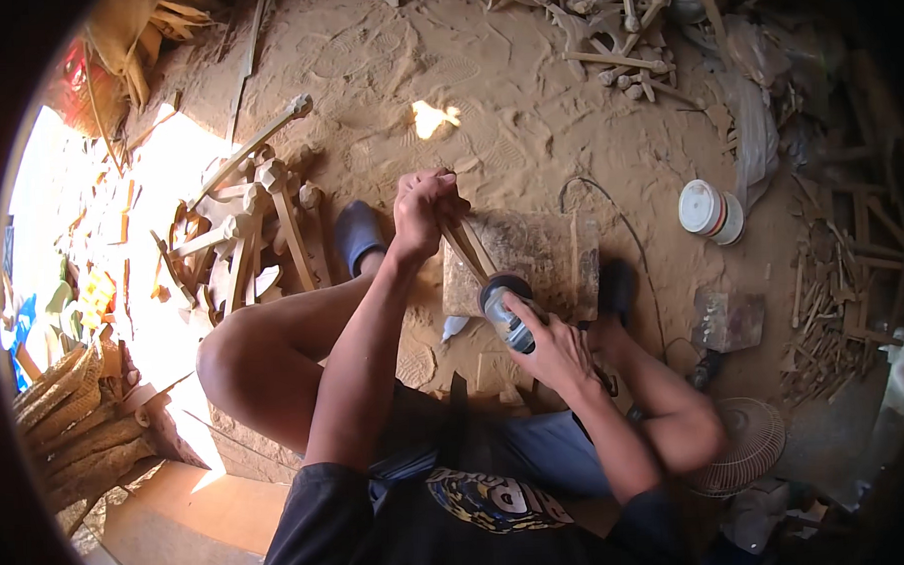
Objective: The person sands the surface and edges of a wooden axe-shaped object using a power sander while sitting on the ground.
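My left hand is closed around the upper end of a long, narrow tan bone piece. The piece slants down to the right, over the near left part of a worn block on the ground between my feet. My right hand grips the body of an angle grinder, fingers wrapped over it. Its dark round disc lies against or just over the lower end of the bone piece; the exact contact is hidden.
Long bones with knobby ends are heaped at left, more bones at the far right. A white tub, a dusty box and a round fan stand at right. A dark cord curves over the sandy ground.
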Demonstrator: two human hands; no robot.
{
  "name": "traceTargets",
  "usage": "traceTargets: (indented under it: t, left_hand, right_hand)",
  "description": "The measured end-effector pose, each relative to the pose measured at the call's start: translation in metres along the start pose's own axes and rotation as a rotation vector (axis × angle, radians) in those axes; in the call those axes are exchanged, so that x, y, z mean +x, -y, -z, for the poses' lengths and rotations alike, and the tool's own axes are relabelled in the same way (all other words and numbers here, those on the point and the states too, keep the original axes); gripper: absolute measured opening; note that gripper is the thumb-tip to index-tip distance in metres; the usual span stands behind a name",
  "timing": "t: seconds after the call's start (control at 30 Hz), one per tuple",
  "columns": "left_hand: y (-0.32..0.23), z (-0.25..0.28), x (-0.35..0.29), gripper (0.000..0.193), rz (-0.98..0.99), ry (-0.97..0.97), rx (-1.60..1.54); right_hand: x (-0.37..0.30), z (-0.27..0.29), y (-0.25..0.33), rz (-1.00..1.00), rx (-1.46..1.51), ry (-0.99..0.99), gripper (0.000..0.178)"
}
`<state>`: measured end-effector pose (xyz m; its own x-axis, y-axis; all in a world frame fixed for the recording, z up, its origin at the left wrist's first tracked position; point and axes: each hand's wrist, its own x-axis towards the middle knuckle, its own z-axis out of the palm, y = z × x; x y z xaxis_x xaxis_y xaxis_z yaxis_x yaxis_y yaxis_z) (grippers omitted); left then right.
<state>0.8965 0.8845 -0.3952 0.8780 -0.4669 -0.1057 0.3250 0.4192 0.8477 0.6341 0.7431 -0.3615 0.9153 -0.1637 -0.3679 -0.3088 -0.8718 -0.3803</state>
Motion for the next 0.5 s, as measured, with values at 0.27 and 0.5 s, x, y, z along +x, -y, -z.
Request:
traceTargets:
  t: [0.27,0.5]
  left_hand:
    - [-0.017,0.01,0.013,0.037,-0.028,-0.097,0.083]
    - [-0.011,0.004,0.031,0.053,-0.173,-0.391,0.779]
  right_hand:
    - [-0.045,0.029,-0.035,-0.054,0.293,-0.325,0.09]
    - [-0.041,0.079,-0.056,-0.269,0.65,-0.734,0.087]
